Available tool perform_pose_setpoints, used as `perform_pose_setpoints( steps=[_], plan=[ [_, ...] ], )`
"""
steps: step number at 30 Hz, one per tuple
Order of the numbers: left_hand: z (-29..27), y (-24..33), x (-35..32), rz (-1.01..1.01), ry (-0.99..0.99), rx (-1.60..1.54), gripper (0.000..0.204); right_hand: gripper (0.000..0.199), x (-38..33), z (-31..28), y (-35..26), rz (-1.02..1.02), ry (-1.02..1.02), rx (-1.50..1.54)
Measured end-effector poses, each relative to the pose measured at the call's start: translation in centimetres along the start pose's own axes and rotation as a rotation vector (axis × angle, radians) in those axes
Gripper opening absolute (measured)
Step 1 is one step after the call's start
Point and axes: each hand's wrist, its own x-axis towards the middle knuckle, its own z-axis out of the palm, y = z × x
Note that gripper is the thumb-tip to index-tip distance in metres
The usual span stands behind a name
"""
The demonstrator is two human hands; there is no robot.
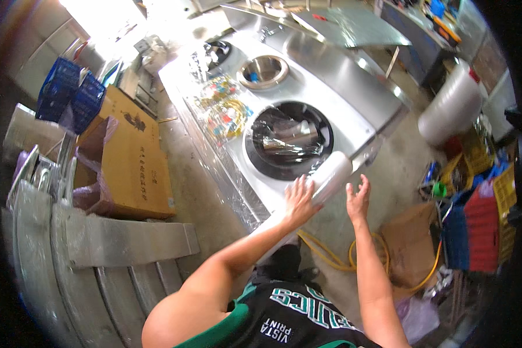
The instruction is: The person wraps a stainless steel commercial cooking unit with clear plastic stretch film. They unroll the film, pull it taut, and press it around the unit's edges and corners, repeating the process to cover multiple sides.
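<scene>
L hand [300, 200] flat against side of clear film roll [330, 177], fingers spread, no full wrap. R hand [358, 200] open wide, just beside roll, not touching. Roll sits tilted at corner of steel surface [330, 75], by big round opening [289, 139]. Risk: roll slips off edge, one-hand contact only. Yellow hose [330, 255] on floor near feet, trip hazard.

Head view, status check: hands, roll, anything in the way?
Left hand flat on plastic film roll. Right hand open, just beside it. Roll at steel unit corner. Yellow hose on floor below.
</scene>
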Motion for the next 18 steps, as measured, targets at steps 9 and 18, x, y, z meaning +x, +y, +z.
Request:
perform_pose_setpoints(
  steps=[9, 18],
  plan=[
    [-4.5, -4.9, -18.3, -0.432, 0.138, 0.037, 0.079, 0.086, 8.4, 2.4, -0.5, -0.283, -0.21, -0.449],
    [0.2, -2.7, -21.0, -1.35, 0.833, -0.555, 0.064, 0.071, 18.2, 7.0, -2.5, -0.021, -0.529, -0.413]
  ],
)
